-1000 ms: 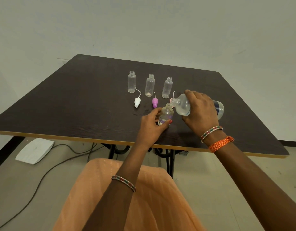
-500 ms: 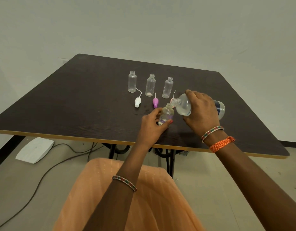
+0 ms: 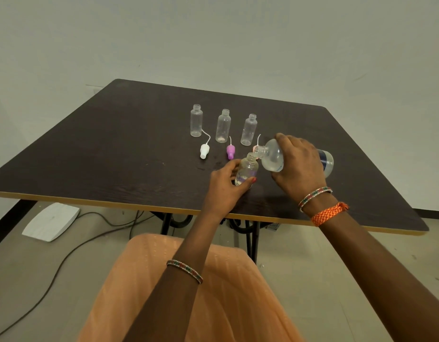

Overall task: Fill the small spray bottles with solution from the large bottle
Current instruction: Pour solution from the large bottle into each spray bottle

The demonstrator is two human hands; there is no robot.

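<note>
A dark table [image 3: 95,154] stands against a plain pale wall [image 3: 213,38].

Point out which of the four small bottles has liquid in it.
The small bottle gripped by the left hand, nearest the table edge; the three in the back row look empty.

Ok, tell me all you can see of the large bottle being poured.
The large bottle is clear plastic, uncapped, with a threaded neck and a dark blue label band near its base. The right hand grips its body, tipped roughly sideways above the table, mouth beside the neck of the small bottle held by the left hand. Clear liquid inside.
</note>
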